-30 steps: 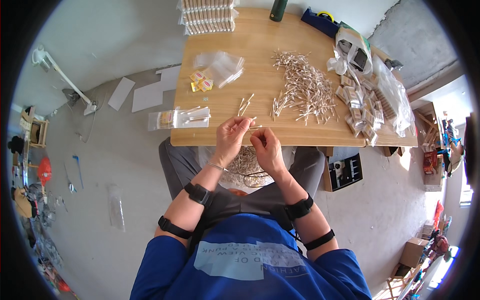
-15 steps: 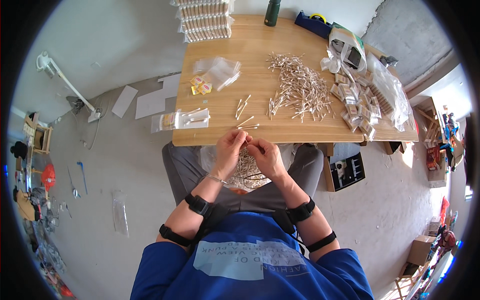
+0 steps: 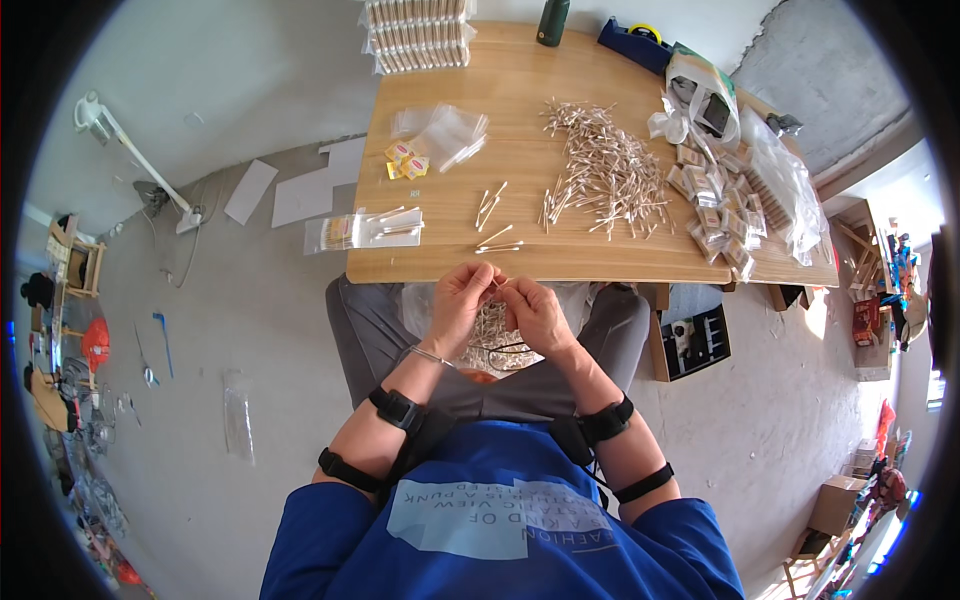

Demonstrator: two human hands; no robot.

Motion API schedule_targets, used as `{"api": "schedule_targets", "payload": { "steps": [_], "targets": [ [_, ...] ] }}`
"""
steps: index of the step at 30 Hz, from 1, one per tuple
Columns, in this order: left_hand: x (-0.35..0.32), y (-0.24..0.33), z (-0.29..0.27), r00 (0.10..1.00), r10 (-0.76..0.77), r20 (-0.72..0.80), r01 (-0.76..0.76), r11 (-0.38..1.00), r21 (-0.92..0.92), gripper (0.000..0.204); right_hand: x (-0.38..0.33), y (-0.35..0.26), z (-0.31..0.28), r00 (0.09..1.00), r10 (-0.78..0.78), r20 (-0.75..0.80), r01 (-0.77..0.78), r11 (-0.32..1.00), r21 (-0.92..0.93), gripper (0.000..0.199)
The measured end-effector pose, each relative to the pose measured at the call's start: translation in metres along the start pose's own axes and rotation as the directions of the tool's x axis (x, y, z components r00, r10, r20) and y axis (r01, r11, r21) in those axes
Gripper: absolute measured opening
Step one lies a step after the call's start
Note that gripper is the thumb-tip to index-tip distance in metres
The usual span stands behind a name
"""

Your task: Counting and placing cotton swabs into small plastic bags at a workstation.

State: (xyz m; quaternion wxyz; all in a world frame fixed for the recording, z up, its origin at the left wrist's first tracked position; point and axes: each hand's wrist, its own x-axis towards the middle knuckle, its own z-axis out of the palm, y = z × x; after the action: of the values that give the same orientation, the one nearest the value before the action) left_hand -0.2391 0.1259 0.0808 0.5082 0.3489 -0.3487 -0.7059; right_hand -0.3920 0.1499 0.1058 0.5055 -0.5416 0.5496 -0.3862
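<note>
Just off the table's near edge, my left hand (image 3: 460, 306) and my right hand (image 3: 537, 314) meet fingertip to fingertip. Both are pinched on a thin pale stick, apparently a cotton swab, mostly hidden by the fingers. Below them, over my lap, lies a clear bag of loose swabs (image 3: 492, 337). Beyond my fingers a few single swabs (image 3: 497, 246) lie on the table (image 3: 560, 265), with a small group (image 3: 490, 204) farther back. A large swab pile (image 3: 605, 170) spreads to the right. At the left edge, a clear pouch (image 3: 375, 230) holds several swabs and a yellow label.
Yellow labels (image 3: 407, 163) and flat clear pouches (image 3: 455, 135) lie at the left. Filled packs (image 3: 715, 205) heap at the right beside plastic bags (image 3: 785, 195). Stacked packs (image 3: 418, 42), a green bottle (image 3: 552, 24) and a blue tape dispenser (image 3: 634, 46) stand at the back.
The whole view has shifted slightly. My hands stay together in the same place, with only a small shift of the fingers. Nothing on the table has visibly moved.
</note>
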Motion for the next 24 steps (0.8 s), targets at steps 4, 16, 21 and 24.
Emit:
{"api": "schedule_targets", "payload": {
  "steps": [4,16,21,24],
  "targets": [
    [0.001,-0.012,-0.014,0.994,-0.013,-0.105,0.037,0.971,0.235,0.024,0.001,0.012,0.000,0.997,0.019,0.072,-0.013,0.997,-0.081,0.019],
    [0.002,-0.028,-0.052,0.990,-0.138,0.018,0.047,0.456,0.889,0.040,0.093,0.018,-0.019,0.953,-0.287,-0.094,0.165,0.756,-0.633,0.016],
    [0.026,-0.012,-0.040,0.992,-0.116,0.050,0.020,0.535,0.845,0.035,0.153,0.000,-0.003,0.972,0.014,-0.234,-0.167,0.740,-0.651,0.025],
    [0.040,-0.008,-0.045,1.000,0.005,-0.029,0.016,0.736,0.676,0.027,0.163,-0.006,0.005,0.952,0.137,-0.275,-0.294,0.666,-0.686,0.027]
  ]
}}
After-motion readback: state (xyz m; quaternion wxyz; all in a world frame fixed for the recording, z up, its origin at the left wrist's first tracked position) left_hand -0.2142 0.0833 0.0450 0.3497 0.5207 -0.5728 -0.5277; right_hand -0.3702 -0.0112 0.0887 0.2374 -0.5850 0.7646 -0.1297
